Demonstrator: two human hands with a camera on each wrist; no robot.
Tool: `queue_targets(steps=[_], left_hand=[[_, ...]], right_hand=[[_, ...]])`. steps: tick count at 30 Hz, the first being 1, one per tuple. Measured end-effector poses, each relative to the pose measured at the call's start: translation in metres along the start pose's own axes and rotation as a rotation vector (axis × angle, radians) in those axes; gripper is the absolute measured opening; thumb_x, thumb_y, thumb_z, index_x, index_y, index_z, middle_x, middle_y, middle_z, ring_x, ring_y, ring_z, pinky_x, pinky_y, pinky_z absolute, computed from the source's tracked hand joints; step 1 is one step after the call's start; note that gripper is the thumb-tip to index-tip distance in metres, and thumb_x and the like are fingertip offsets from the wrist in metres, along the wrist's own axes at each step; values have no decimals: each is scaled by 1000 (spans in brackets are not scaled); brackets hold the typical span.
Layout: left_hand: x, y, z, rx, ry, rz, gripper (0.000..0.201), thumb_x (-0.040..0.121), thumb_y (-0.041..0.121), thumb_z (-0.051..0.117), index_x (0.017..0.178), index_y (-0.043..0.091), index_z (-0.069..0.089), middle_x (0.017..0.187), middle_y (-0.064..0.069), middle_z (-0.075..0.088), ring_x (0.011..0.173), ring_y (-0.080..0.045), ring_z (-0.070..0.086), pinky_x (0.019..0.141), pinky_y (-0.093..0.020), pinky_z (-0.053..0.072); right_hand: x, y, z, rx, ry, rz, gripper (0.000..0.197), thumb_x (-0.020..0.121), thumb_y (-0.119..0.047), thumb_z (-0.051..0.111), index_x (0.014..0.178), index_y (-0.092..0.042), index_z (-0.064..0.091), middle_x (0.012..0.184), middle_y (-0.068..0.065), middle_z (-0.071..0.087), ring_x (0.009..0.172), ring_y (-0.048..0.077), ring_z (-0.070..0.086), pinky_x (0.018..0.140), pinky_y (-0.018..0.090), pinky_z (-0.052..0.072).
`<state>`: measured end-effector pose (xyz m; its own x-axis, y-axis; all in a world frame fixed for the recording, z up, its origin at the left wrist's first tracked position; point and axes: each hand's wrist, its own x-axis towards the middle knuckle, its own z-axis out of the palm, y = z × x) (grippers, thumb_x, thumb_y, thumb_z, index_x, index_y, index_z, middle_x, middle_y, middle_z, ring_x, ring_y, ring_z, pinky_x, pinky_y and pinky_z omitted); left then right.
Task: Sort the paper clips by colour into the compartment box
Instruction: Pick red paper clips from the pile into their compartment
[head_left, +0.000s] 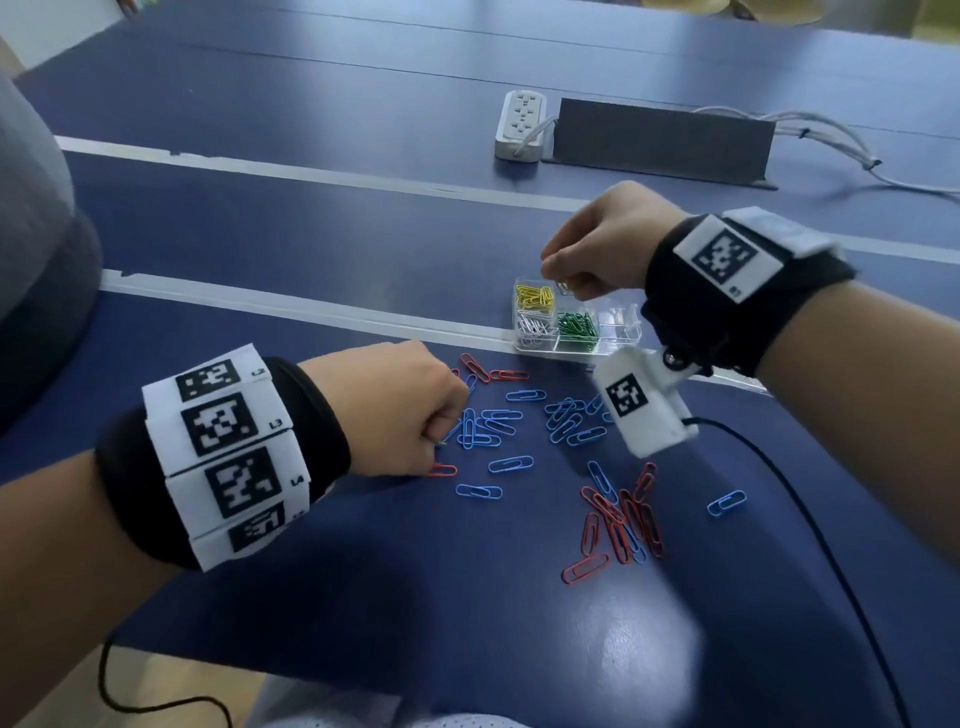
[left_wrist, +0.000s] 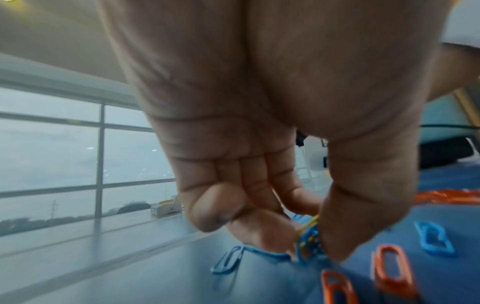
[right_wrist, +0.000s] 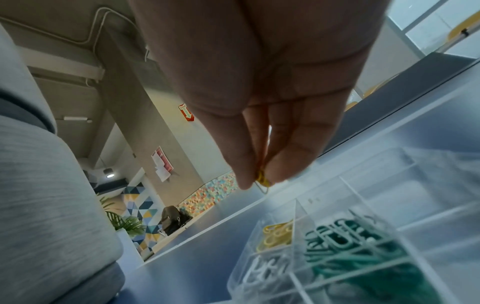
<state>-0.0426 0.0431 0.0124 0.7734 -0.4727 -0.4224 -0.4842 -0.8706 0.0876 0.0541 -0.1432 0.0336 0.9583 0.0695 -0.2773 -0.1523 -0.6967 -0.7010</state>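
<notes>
A yellow wire paper clip (right_wrist: 262, 179), pinched between thumb and fingertips of the right hand (head_left: 597, 249), hangs long axis roughly vertical, tip down, just above the clear plastic compartment box (head_left: 628, 332) — over its far row, beside the yellow-filled cell. Releasing it squarely over that yellow cell, low, would likely stop a bounce into the neighbouring cell. In front of the box, the left hand (head_left: 395, 410) grips a small bunch of blue clips (left_wrist: 309, 240) — a yellow one among them — among loose blue and red clips on the dark blue counter (head_left: 311, 597).
</notes>
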Motion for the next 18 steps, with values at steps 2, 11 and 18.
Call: queue_targets(steps=[2, 11, 18], left_hand=[[2, -3, -3, -68, 24, -6, 16, 75, 18, 59, 66, 24, 48, 60, 10, 52, 58, -5, 46, 57, -19, 38], [12, -14, -27, -359, 190, -56, 10, 75, 14, 69, 76, 24, 69, 66, 9, 72, 66, 0, 63, 70, -16, 49], [69, -2, -53, -431, 431, -87, 21, 83, 9, 63, 96, 20, 75, 63, 9, 61, 57, -2, 52, 59, -15, 40]], right_hand=[[5, -3, 4, -6, 6, 2, 5, 77, -9, 73, 78, -5, 71, 64, 7, 63, 54, 16, 59, 70, 30, 59], [7, 1, 2, -46, 16, 22, 18, 83, -20, 69, 93, -5, 72, 85, 12, 70, 71, 21, 65, 76, 35, 59], [-6, 22, -5, -164, 3, -26, 9, 85, -16, 63, 89, -15, 71, 75, 4, 69, 57, 14, 62, 52, 23, 53]])
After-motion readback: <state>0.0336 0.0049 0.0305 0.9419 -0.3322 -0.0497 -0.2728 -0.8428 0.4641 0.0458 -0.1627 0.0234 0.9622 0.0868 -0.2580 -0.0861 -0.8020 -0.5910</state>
